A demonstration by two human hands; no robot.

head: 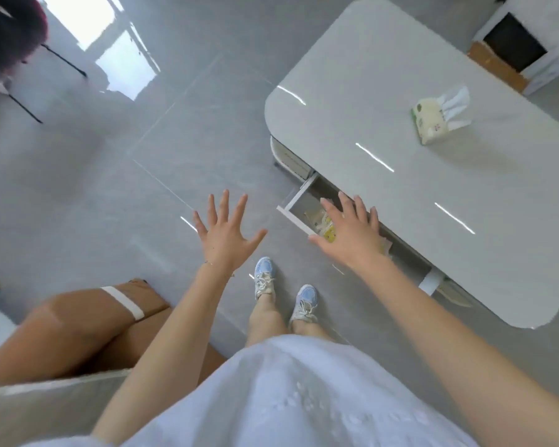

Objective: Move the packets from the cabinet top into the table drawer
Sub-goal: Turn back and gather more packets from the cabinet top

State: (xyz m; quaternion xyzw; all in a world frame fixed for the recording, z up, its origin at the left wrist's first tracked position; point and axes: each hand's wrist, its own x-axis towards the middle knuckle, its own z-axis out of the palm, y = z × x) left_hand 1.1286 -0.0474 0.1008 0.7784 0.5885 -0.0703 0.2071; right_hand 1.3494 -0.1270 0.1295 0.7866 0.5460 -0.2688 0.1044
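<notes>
A glossy white table (400, 130) fills the right side, and its drawer (296, 214) is pulled out toward me. Pale yellow packets (320, 221) lie inside the drawer, partly hidden by my right hand (349, 233), which hovers over them with fingers spread and holds nothing. My left hand (225, 233) is spread open above the floor, left of the drawer, also holding nothing. The cabinet top is not clearly in view.
A pack of tissues (433, 121) lies on the table top. A brown cardboard box (88, 321) with white tape stands at the lower left, and a pale surface (46, 411) below it. A dark chair (10, 43) is far left. My feet (284, 291) stand on grey tiles.
</notes>
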